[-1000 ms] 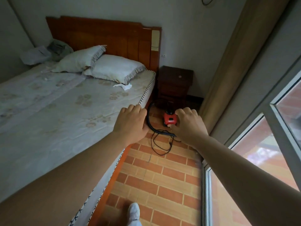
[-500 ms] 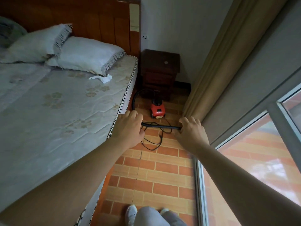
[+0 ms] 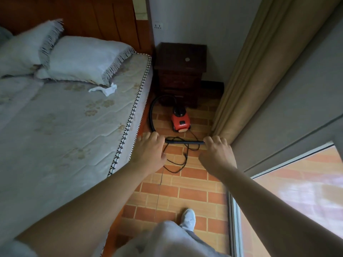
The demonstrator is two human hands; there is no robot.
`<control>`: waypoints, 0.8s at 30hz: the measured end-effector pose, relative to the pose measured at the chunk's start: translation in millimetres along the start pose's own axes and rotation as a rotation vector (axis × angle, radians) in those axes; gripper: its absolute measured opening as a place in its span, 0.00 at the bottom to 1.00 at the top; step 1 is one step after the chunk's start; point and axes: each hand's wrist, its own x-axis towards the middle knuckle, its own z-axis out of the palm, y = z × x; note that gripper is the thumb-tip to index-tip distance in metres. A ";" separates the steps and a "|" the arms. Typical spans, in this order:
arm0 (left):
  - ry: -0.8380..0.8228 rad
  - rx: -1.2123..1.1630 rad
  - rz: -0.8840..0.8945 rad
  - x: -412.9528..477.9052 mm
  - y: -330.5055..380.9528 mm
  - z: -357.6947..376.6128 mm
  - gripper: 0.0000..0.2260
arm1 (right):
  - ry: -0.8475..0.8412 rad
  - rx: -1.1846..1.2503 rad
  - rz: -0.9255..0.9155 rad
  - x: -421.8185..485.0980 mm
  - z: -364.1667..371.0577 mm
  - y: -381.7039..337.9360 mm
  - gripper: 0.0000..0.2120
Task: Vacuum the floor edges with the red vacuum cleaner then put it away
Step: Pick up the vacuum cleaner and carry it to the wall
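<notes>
Between bed [image 3: 74, 127] and curtain [image 3: 250, 80], left hand [image 3: 150, 151] and right hand [image 3: 217, 154] grip the wand [image 3: 185, 142] (cord [image 3: 173, 171] loose); vacuuming seems unstarted.

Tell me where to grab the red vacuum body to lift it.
Come from above and clasp the red vacuum body across its long sides: it sits flat on the tiles, hose at its far end, cord trailing from the near end. I cannot make out a handle.
</notes>
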 end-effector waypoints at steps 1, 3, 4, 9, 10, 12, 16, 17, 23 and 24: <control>-0.006 -0.008 -0.009 8.8 0.7 1.8 0.16 | -0.008 0.003 -0.005 9.6 -1.2 2.6 0.21; -0.026 -0.021 -0.022 24.3 -0.7 6.4 0.16 | -0.026 0.011 -0.024 27.8 -2.0 5.5 0.20; -0.040 -0.023 -0.028 31.8 -2.7 9.0 0.16 | -0.037 0.015 -0.029 37.5 -1.8 6.0 0.20; -0.098 -0.047 -0.050 68.2 -20.5 28.2 0.20 | -0.088 -0.003 -0.028 86.4 9.8 3.5 0.20; -0.106 -0.050 -0.047 76.9 -25.8 33.0 0.20 | -0.096 -0.018 -0.030 96.2 13.8 1.7 0.19; -0.123 -0.065 -0.044 96.3 -38.6 42.7 0.21 | -0.113 -0.038 -0.026 116.8 20.4 -4.2 0.18; -0.159 -0.116 -0.028 138.3 -67.8 59.5 0.22 | -0.137 -0.074 -0.006 163.4 29.1 -21.7 0.18; -0.161 -0.130 -0.027 149.1 -75.4 63.5 0.21 | -0.143 -0.082 -0.001 175.6 31.1 -26.4 0.18; -0.193 -0.155 0.004 214.4 -115.9 86.8 0.19 | -0.182 -0.067 0.043 248.4 37.3 -48.0 0.20; -0.196 -0.152 0.013 225.7 -120.2 90.0 0.20 | -0.193 -0.065 0.046 259.3 39.0 -49.0 0.20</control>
